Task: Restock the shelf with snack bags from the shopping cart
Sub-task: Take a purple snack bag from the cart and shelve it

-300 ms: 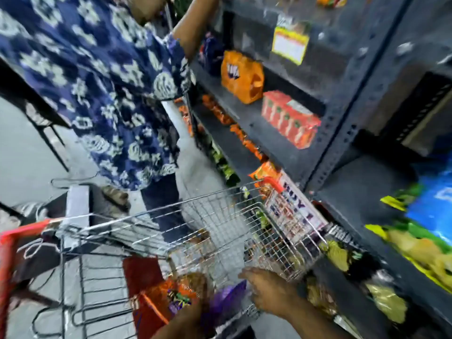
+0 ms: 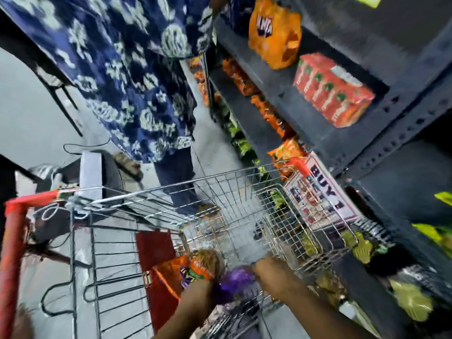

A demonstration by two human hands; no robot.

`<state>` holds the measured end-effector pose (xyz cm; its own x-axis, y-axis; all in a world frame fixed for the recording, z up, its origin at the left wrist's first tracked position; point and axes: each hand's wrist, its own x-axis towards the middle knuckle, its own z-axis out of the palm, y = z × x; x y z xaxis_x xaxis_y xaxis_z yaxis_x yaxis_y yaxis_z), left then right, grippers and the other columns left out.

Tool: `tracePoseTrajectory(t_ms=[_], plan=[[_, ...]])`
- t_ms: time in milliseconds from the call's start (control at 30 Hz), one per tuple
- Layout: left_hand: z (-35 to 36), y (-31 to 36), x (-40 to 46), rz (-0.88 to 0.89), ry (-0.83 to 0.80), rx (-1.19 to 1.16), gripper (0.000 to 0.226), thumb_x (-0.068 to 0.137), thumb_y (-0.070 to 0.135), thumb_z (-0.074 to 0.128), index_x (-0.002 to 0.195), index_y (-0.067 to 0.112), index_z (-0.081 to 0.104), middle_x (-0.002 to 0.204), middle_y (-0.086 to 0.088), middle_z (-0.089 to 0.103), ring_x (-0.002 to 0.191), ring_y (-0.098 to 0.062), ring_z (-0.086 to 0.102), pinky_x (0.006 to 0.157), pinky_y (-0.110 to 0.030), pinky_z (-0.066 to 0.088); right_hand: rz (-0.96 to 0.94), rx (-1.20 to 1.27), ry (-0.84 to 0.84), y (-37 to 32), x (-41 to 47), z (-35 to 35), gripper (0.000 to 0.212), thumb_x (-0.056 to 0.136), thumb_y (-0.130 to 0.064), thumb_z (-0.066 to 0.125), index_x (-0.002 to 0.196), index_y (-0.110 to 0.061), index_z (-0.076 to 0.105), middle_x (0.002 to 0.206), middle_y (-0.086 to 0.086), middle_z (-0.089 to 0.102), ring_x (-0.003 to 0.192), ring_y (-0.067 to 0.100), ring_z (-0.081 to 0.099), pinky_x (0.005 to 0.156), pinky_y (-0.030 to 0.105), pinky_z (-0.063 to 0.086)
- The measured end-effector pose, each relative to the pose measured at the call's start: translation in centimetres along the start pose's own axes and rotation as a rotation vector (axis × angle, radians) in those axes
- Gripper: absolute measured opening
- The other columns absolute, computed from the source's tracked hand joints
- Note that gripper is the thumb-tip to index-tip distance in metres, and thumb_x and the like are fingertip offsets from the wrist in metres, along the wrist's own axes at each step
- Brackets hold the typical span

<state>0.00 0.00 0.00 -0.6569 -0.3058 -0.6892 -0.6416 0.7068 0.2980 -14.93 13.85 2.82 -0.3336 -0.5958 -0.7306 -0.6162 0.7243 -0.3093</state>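
Observation:
A wire shopping cart [image 2: 220, 192] with a red handle stands before me, beside the dark metal shelf [image 2: 305, 118] on the right. Both my hands reach down into the cart's near end. My left hand [image 2: 198, 297] is on an orange snack bag [image 2: 186, 270]. My right hand [image 2: 271, 270] grips a purple snack bag [image 2: 232, 282] that lies between the two hands. The picture is blurred, so the finger positions are unclear.
A person in a blue patterned shirt [image 2: 137, 69] stands just past the cart, close to the shelf. The shelf carries an orange bag [image 2: 274, 33], a red boxed pack [image 2: 332, 89] and orange packets lower down. Yellow-green bags [image 2: 411, 299] fill the low shelf at right. A sign [image 2: 322, 192] hangs on the cart's side.
The view has tilted down and nearer the cart. Both hands stay low in the cart on the orange and purple bags, my right hand now closer on the purple one.

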Motion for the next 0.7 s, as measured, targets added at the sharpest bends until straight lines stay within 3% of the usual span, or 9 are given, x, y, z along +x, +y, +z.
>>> tracePoseTrajectory(t_ms=[67,133,200,267,333,433,533,633,700], plan=[[-1.1,-0.7,1.0,0.029,0.087,0.055,0.030,0.083,0.037,0.051,0.107,0.024,0.064,0.107,-0.008,0.071,0.105,-0.028,0.065,0.078,-0.034,0.049,-0.013,0.040,0.070,0.5,0.1,-0.6,0.031,0.092,-0.009,0.056,0.118,-0.019,0.071,0.101,0.013,0.075,0.094,0.029,0.071,0.088,0.036,0.057],[-3.0,-1.3,1.8,0.141,0.202,0.006,0.033,0.075,0.043,0.048,0.098,0.025,0.064,0.093,-0.005,0.075,0.094,-0.024,0.070,0.072,-0.037,0.055,-0.016,0.130,0.158,1.3,-0.5,-1.4,0.028,0.092,-0.009,0.057,0.113,-0.021,0.072,0.099,0.008,0.076,0.085,0.022,0.072,0.070,0.025,0.056],[-5.9,-1.0,2.3,0.224,0.265,-0.074,0.035,0.073,0.049,0.048,0.086,0.022,0.065,0.076,-0.004,0.074,0.074,-0.016,0.070,0.064,-0.038,0.054,-0.007,0.302,0.253,2.5,-1.8,-2.8,0.021,0.094,-0.011,0.059,0.107,-0.020,0.074,0.084,0.001,0.073,0.070,0.013,0.070,0.050,0.010,0.043],[-9.6,0.6,1.8,0.311,0.272,-0.252,0.028,0.075,0.046,0.060,0.069,0.019,0.065,0.058,-0.004,0.066,0.055,-0.005,0.058,0.057,-0.038,0.051,0.007,0.447,0.361,3.2,-3.8,-5.0,0.016,0.092,-0.016,0.065,0.102,-0.019,0.077,0.074,-0.004,0.072,0.055,0.000,0.061,0.043,0.006,0.037],[-13.4,2.7,0.6,0.369,0.251,-0.373,0.021,0.073,0.035,0.075,0.059,0.022,0.067,0.053,-0.003,0.063,0.053,-0.005,0.054,0.056,-0.035,0.051,-0.022,0.526,0.482,3.7,-6.6,-7.3,0.010,0.087,-0.020,0.072,0.092,-0.014,0.079,0.065,-0.001,0.071,0.044,-0.003,0.050,0.043,0.012,0.036],[-18.8,7.3,-2.7,0.509,0.249,-0.482,0.015,0.071,0.020,0.080,0.063,0.011,0.072,0.055,-0.012,0.067,0.051,-0.007,0.057,0.052,-0.027,0.049,-0.081,0.606,0.589,3.9,-11.7,-10.5,0.014,0.080,-0.025,0.079,0.079,-0.012,0.076,0.057,0.001,0.063,0.046,0.001,0.049,0.049,0.022,0.039],[-23.8,12.7,-7.6,0.672,0.323,-0.512,0.018,0.071,0.016,0.081,0.057,0.010,0.071,0.041,0.002,0.055,0.043,0.003,0.043,0.045,-0.016,0.035,-0.123,0.571,0.795,3.9,-18.6,-13.8,0.020,0.077,-0.034,0.079,0.076,-0.016,0.071,0.054,0.003,0.054,0.053,0.002,0.045,0.053,0.031,0.036],[-27.9,17.8,-12.5,0.893,0.494,-0.564,0.030,0.061,0.036,0.083,0.060,0.008,0.072,0.046,-0.007,0.056,0.048,-0.001,0.043,0.046,-0.019,0.034,-0.175,0.520,1.058,3.2,-26.6,-17.3,0.023,0.078,-0.031,0.081,0.066,-0.016,0.068,0.049,-0.001,0.047,0.049,0.001,0.039,0.050,0.029,0.031],[-30.1,21.9,-15.8,1.016,0.622,-0.645,0.013,0.065,0.014,0.085,0.062,0.009,0.073,0.050,-0.004,0.064,0.046,0.001,0.047,0.046,-0.014,0.040,-0.212,0.566,1.255,2.7,-32.5,-19.2,0.019,0.078,-0.025,0.082,0.067,-0.015,0.069,0.047,-0.006,0.047,0.046,0.001,0.037,0.047,0.022,0.029]])
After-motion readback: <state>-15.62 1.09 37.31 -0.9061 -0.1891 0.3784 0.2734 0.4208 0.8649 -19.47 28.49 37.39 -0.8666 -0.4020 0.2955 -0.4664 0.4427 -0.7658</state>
